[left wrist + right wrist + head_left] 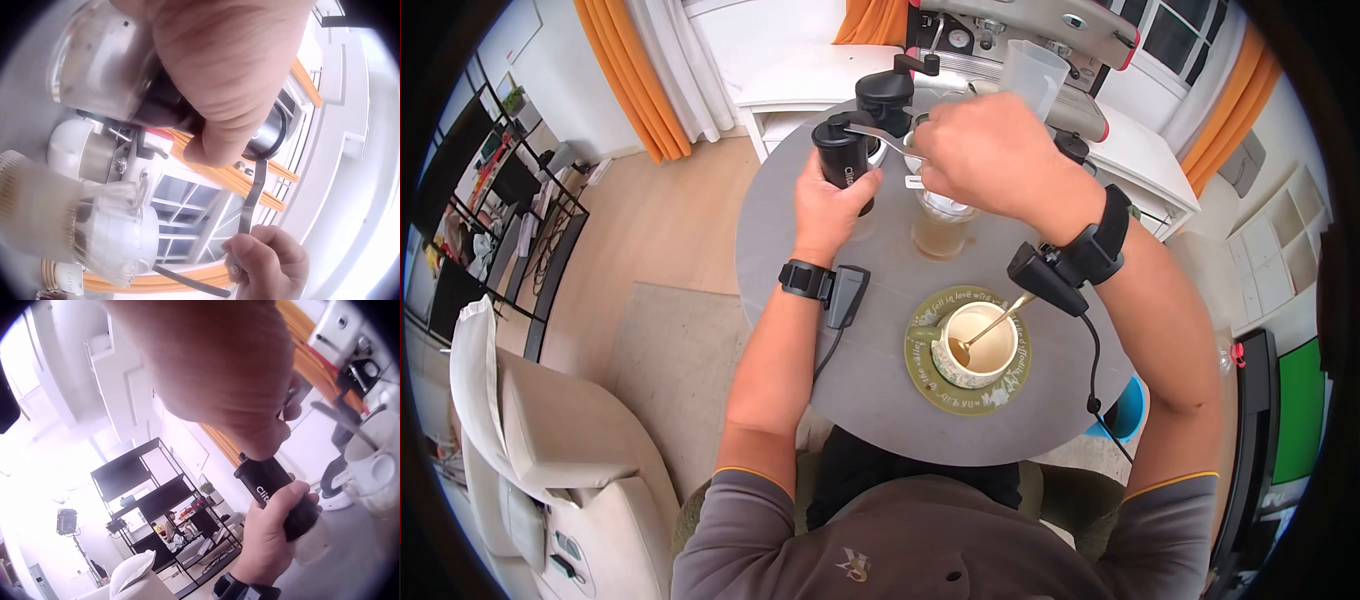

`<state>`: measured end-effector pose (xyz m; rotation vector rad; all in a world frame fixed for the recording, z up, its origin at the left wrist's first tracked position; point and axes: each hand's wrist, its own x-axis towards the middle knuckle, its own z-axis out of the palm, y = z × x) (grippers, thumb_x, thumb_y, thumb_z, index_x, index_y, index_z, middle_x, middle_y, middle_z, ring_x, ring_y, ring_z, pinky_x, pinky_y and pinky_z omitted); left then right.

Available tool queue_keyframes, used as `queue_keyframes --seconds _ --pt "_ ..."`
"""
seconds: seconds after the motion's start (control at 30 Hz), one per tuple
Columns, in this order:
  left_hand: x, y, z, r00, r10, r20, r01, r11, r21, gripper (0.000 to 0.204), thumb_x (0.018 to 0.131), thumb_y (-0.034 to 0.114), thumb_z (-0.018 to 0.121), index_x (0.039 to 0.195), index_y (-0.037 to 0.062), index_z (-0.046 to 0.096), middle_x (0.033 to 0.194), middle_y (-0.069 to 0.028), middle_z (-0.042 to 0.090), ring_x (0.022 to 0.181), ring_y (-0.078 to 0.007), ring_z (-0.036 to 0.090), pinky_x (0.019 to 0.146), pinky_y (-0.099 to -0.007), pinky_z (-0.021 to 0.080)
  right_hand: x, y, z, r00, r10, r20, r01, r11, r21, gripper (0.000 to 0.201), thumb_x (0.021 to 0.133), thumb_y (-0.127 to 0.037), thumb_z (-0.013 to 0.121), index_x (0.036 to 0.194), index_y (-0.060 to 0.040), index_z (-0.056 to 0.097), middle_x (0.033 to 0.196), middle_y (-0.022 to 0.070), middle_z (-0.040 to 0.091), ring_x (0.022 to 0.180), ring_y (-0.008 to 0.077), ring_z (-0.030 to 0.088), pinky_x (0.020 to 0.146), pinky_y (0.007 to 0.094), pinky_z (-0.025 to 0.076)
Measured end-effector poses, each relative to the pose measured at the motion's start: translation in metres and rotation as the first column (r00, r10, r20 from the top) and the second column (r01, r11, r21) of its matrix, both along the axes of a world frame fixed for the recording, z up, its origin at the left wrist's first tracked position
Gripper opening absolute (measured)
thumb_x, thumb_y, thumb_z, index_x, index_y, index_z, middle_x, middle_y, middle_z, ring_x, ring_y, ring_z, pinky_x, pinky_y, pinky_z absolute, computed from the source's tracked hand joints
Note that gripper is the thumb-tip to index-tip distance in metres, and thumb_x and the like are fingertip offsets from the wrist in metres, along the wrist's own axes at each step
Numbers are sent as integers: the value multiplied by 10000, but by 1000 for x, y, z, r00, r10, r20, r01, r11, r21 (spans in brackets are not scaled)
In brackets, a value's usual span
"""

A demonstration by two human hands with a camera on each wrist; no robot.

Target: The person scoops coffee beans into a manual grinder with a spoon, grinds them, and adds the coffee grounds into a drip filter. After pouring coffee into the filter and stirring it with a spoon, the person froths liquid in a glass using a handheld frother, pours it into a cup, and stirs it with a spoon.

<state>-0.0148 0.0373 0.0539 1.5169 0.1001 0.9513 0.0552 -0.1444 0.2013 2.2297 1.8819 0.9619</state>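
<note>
My left hand (825,205) grips a black hand coffee grinder (843,150) that stands upright at the far side of the round grey table (800,260). My right hand (985,150) holds the knob end of the grinder's metal crank arm (878,136). In the left wrist view my left hand (212,75) wraps the grinder (275,131), and the crank arm (253,200) runs down to my right hand (269,262). The right wrist view shows my left hand (275,544) around the grinder (275,487), under my right hand (219,369).
A glass carafe with a dripper (943,225) stands just right of the grinder. Near me a cup with a spoon (978,345) sits on a green saucer (925,375). Behind are a second black grinder (887,95), a plastic jug (1032,75) and an espresso machine (1020,30).
</note>
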Motion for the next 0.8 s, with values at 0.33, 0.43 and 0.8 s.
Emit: queue_keyframes --seconds 0.33,0.43,0.8 --pt "-16 1 15 994 -33 -109 38 998 45 287 809 93 789 1059 38 660 922 -10 701 821 -99 638 752 -271 524 -7 -7 4 999 29 35 -31 998 47 97 700 -194 707 705 -107 751 725 87 706 659 285 705 566 398 551" --pt "-17 4 18 988 -140 -58 143 988 53 271 804 94 782 1041 39 662 896 -9 699 804 -100 639 744 -274 521 0 -14 10 998 68 1 -68 997 46 102 700 -202 711 715 -104 735 713 86 693 637 289 688 546 394 540" --pt "-7 14 -6 916 -401 -19 379 881 -284 339 868 127 729 1156 12 593 976 -97 682 856 -216 703 802 -363 594 3 -114 59 950 90 -298 74 865 497 177 900 -150 716 856 4 642 720 20 573 693 79 517 636 264 436"
